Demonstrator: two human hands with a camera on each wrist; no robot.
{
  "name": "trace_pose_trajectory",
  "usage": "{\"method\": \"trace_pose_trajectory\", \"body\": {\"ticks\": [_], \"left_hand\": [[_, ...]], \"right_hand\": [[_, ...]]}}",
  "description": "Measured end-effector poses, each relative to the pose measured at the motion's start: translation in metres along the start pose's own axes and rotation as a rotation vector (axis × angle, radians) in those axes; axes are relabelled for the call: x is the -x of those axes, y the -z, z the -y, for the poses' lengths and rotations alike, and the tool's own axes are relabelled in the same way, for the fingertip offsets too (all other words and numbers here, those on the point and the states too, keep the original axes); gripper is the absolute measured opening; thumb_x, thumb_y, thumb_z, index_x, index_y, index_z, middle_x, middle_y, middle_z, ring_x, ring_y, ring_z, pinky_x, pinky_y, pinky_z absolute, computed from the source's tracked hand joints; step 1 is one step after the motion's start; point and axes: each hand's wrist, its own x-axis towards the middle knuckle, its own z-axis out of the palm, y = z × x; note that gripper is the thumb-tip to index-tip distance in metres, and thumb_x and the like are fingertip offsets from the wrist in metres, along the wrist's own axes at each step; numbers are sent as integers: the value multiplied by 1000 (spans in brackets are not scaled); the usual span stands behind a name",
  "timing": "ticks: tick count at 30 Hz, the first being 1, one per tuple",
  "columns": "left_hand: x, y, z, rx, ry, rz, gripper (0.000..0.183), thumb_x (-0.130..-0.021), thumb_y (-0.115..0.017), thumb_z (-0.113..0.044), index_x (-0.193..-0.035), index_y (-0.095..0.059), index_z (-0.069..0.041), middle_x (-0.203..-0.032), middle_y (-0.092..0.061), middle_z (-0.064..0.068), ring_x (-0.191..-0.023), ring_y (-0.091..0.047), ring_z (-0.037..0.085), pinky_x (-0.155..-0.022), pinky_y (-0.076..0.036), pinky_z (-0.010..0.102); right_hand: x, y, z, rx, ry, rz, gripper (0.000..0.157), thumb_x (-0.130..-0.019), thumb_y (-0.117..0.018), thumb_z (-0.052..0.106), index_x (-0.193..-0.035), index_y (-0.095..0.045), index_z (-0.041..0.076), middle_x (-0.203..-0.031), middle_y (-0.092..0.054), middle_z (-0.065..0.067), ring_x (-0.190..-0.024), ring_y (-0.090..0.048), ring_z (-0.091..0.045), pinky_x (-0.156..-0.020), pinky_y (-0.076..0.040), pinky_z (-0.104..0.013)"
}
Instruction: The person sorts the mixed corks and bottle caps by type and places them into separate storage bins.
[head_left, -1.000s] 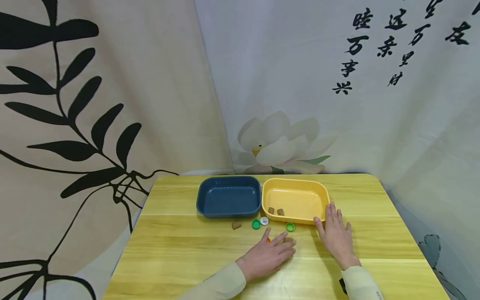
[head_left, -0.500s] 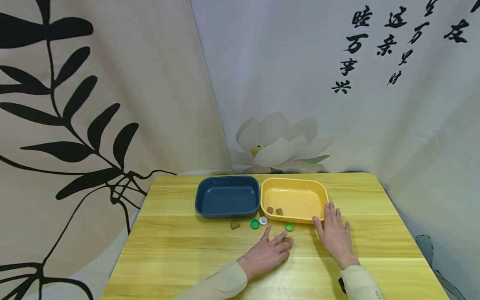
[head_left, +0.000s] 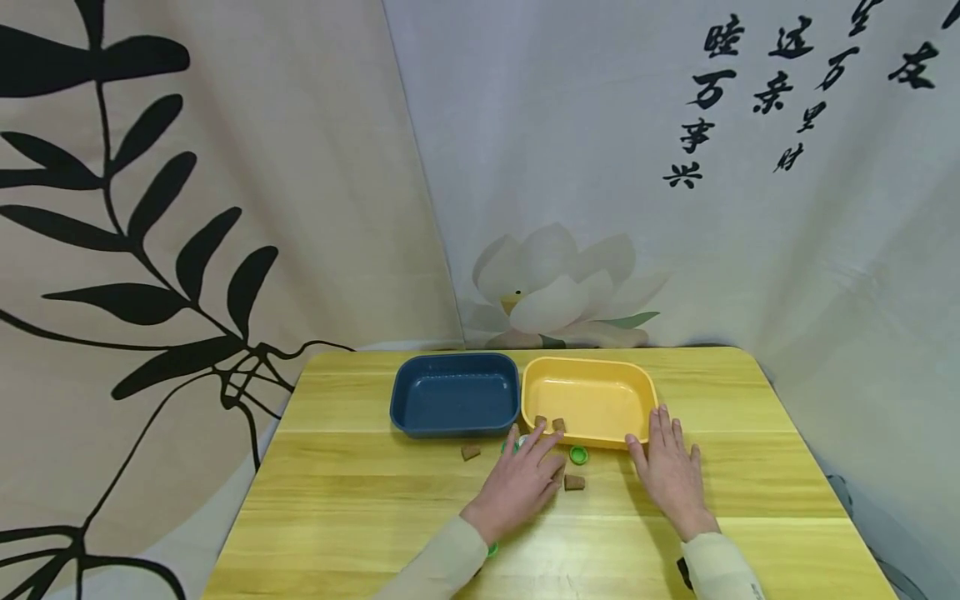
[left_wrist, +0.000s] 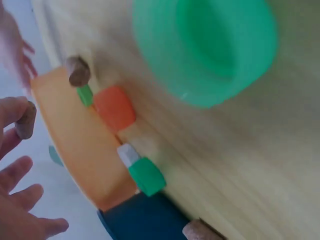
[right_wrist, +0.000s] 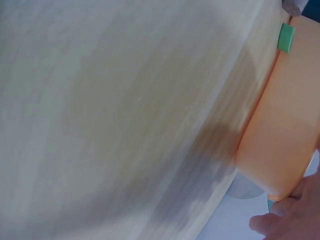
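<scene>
As left hand (head_left: 513, 490) pinches a stubby brown block (left_wrist: 26, 121), right hand (head_left: 670, 477) spread against smooth yellow tray (head_left: 600, 404)

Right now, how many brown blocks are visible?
5: a brown block in the left hand, one lying right of it, one before the blue tray, two in the yellow tray. Others may be hidden.

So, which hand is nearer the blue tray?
Left hand, near the front-right corner of the blue tray; the right hand is at the right side of the yellow tray.
</scene>
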Motion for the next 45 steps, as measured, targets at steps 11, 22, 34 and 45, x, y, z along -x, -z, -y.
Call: {"method": "trace_pose_trajectory", "body": {"ticks": [11,22,34,45], "left_hand": [[-36,4,23,43,124,-142,36,-97,-74,-40,-128,-70,-22,-156,-49,5,-149,-39,31,-116,-34,62],[-79,4,33,68,202,-105,33,-98,-72,-41,-126,-71,-23,-156,-49,5,-150,-38,31,-117,-32,63],[-107,-7,50,41,281,28,36,-98,-71,-43,-129,-71,-25,-156,-49,2,-150,-37,31,-115,-32,67],[-113,-17,49,36,340,69,61,-97,-72,-47,-150,-55,-22,-160,-44,4,-151,-34,36,-112,-29,74]], "right_hand": [[-1,0,-1,-4,-1,-9,82,-111,-27,56,-163,-10,-5,-170,-7,-26,-152,-15,-53,-110,-12,-81],[1,0,-2,-3,2,-7,83,-110,-27,56,-163,-10,-5,-170,-7,-25,-152,-15,-53,-110,-11,-81],[1,1,0,1,0,-4,83,-110,-27,57,-163,-12,-5,-170,-7,-25,-152,-15,-53,-110,-12,-81],[1,0,0,-2,-5,-8,82,-110,-28,56,-163,-12,-5,-171,-6,-23,-152,-15,-53,-110,-13,-82]]}}
